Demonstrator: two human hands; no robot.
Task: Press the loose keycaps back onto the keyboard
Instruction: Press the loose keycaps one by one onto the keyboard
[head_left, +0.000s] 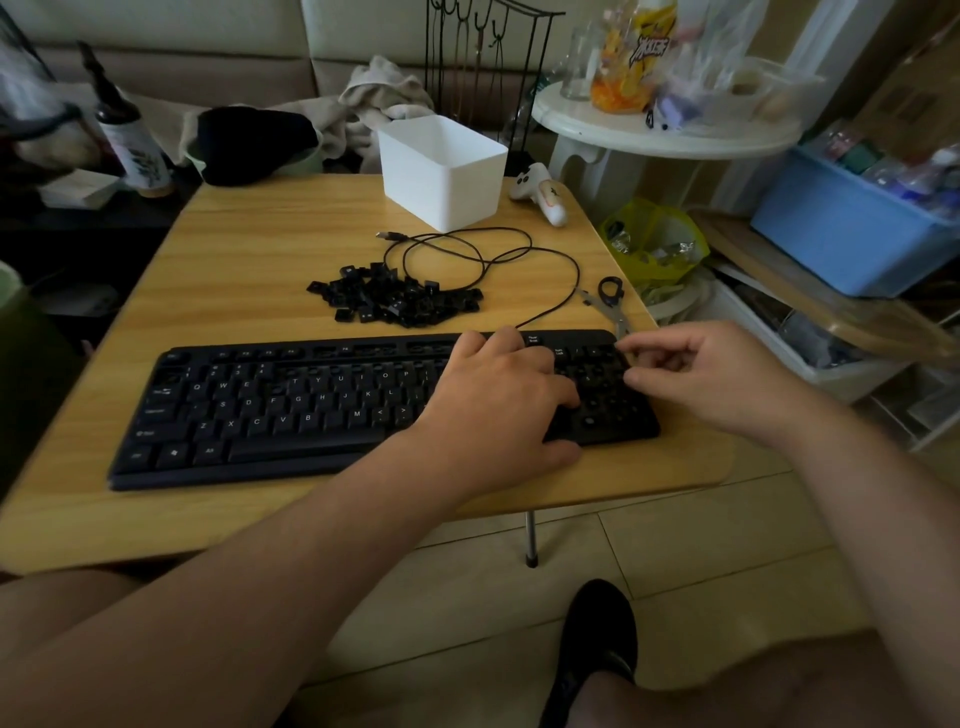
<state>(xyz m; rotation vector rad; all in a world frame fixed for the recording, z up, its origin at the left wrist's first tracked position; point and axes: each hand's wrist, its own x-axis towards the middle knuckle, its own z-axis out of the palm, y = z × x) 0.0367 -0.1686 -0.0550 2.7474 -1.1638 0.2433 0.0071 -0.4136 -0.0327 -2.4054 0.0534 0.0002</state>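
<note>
One keyboard (291, 405) under left hand (493, 410). One pile of loose keycaps (397, 299) beyond left hand; too many and too heaped to count. One cable (483, 260) behind pile. One white bin (441, 171) farther beyond left hand. One pair of scissors (608, 301) just beyond right hand (711, 384). One controller (540, 195) right of bin. Two hands.

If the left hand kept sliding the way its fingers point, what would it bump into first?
Probably the keyboard's cable, which leaves the keyboard just beyond the left hand fingertips. Further on lie its loops and the keycap pile. Depth is hard to judge from this single view.
</note>
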